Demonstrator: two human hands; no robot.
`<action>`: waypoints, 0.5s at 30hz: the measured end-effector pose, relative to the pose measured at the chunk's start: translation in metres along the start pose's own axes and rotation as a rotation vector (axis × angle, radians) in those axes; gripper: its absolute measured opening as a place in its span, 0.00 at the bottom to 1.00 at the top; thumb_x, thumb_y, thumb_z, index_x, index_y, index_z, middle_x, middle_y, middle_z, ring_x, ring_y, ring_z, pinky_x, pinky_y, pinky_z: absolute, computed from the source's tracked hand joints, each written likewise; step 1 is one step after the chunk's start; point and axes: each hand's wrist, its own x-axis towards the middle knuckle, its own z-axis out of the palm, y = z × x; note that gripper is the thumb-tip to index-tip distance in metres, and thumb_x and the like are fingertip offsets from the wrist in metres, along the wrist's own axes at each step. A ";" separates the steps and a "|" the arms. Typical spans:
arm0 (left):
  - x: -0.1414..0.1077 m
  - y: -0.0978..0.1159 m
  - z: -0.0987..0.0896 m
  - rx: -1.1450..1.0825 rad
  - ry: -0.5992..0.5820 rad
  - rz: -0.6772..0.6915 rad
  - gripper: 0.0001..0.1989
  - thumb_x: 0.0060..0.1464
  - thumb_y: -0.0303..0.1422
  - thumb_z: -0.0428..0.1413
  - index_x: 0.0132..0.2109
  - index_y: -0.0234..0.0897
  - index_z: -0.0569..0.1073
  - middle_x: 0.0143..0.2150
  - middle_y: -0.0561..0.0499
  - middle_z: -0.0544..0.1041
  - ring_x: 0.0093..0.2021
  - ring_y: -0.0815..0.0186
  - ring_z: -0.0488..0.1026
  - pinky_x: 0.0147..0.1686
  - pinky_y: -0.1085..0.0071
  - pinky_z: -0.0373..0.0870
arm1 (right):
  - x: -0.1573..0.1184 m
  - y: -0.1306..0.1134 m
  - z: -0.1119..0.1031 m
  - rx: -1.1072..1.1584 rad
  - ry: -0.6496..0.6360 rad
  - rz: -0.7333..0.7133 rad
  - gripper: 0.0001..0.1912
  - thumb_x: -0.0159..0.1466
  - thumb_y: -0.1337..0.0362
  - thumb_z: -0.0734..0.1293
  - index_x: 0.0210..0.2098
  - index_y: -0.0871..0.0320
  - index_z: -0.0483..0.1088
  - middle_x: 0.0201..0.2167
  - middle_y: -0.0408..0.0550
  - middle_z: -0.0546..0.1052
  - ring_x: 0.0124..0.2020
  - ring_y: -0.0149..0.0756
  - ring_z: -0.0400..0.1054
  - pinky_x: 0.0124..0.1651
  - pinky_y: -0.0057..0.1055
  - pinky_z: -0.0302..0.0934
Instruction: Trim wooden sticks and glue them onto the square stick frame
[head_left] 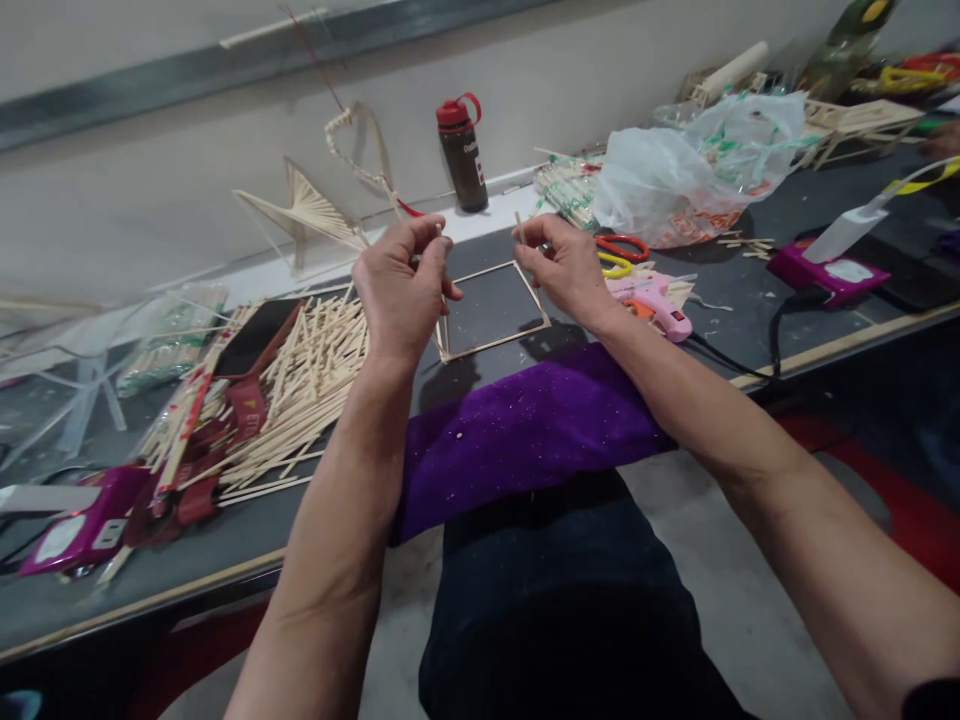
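Left hand (401, 290): above the frame's left side; thumb and forefinger are pinched on a thin left stick (439, 231), of which little more than the tip shows.
Right hand (566, 268): above the frame's far right corner; thumb and fingertips are pinched on a thin right stick (517, 224), its end pointing up.
Stick contact: whether either held stick touches the frame cannot be told.
Frame (495, 343): four-sided, of thin wooden sticks; lies on the dark table (491, 305) between and below the hands.
Cloth (525, 420): purple, speckled with pale bits; hangs over the table's near edge, just in front of the frame.
Loose sticks (326, 385): a large heap left of the left hand, most lying roughly side by side.
Phone (259, 340): dark, resting against the heap's left part.
Strap (246, 408): dark red, lying just below the phone.
Glue gun (654, 303): pink, beside the right forearm.
Scissors (626, 248): red handles, just beyond the right hand; a yellow handle (616, 266) shows next to them.
Bottle (463, 160): dark with red lid, upright near the wall, beyond the hands.
Model (315, 215): fanned sticks forming a twisted surface, behind the heap.
Bag (660, 180): translucent plastic, crumpled, right of the bottle.
Purple boxes: one (829, 275) at right with a white plug in it, another (90, 525) at far left.
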 end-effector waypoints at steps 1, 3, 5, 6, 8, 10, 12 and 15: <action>0.001 -0.001 0.001 0.003 -0.001 -0.001 0.09 0.59 0.32 0.54 0.46 0.40 0.75 0.39 0.53 0.78 0.21 0.76 0.72 0.14 0.81 0.63 | 0.000 0.001 0.000 0.000 0.003 0.000 0.03 0.61 0.68 0.64 0.35 0.58 0.70 0.30 0.43 0.72 0.35 0.34 0.66 0.41 0.34 0.62; 0.003 -0.001 0.001 0.008 0.001 -0.005 0.10 0.59 0.32 0.55 0.48 0.40 0.74 0.39 0.53 0.78 0.22 0.76 0.73 0.14 0.82 0.62 | -0.001 0.002 0.001 -0.002 0.010 -0.001 0.03 0.61 0.67 0.64 0.35 0.58 0.70 0.30 0.43 0.72 0.35 0.34 0.67 0.42 0.34 0.62; 0.003 -0.001 0.001 0.006 -0.002 -0.006 0.11 0.59 0.32 0.55 0.49 0.39 0.73 0.39 0.53 0.78 0.23 0.75 0.74 0.15 0.82 0.63 | -0.002 0.002 0.000 -0.005 0.009 -0.004 0.04 0.62 0.66 0.63 0.35 0.57 0.70 0.29 0.43 0.72 0.35 0.34 0.67 0.43 0.35 0.62; 0.003 -0.001 0.001 0.001 -0.004 -0.005 0.10 0.60 0.32 0.54 0.49 0.39 0.73 0.38 0.52 0.78 0.23 0.75 0.74 0.15 0.82 0.63 | -0.002 0.002 0.000 -0.007 0.004 -0.005 0.05 0.63 0.65 0.63 0.35 0.57 0.70 0.29 0.43 0.72 0.35 0.34 0.68 0.43 0.35 0.62; 0.002 -0.001 0.001 -0.009 -0.012 0.001 0.10 0.61 0.33 0.52 0.49 0.40 0.73 0.38 0.52 0.79 0.24 0.74 0.74 0.15 0.81 0.64 | -0.003 0.001 -0.001 -0.021 -0.009 -0.009 0.07 0.65 0.63 0.62 0.35 0.58 0.71 0.29 0.43 0.72 0.35 0.34 0.68 0.43 0.34 0.62; 0.001 -0.001 0.000 -0.012 -0.023 0.012 0.11 0.62 0.35 0.51 0.48 0.43 0.74 0.38 0.52 0.79 0.23 0.73 0.74 0.14 0.79 0.65 | -0.004 0.001 -0.001 -0.052 -0.008 -0.021 0.08 0.66 0.63 0.62 0.34 0.58 0.72 0.29 0.43 0.73 0.34 0.33 0.68 0.42 0.33 0.62; 0.001 -0.002 -0.001 -0.001 -0.040 0.028 0.11 0.62 0.37 0.50 0.48 0.45 0.75 0.38 0.52 0.80 0.22 0.71 0.74 0.14 0.76 0.65 | -0.004 0.001 -0.001 -0.085 0.007 -0.042 0.09 0.66 0.62 0.62 0.33 0.58 0.72 0.29 0.43 0.74 0.34 0.33 0.69 0.42 0.32 0.62; 0.004 -0.003 -0.002 0.031 -0.053 0.075 0.13 0.62 0.41 0.50 0.47 0.46 0.76 0.38 0.52 0.80 0.25 0.68 0.76 0.17 0.74 0.67 | -0.003 0.001 -0.001 -0.106 0.020 -0.069 0.10 0.66 0.63 0.62 0.32 0.58 0.73 0.28 0.44 0.74 0.34 0.34 0.69 0.41 0.32 0.62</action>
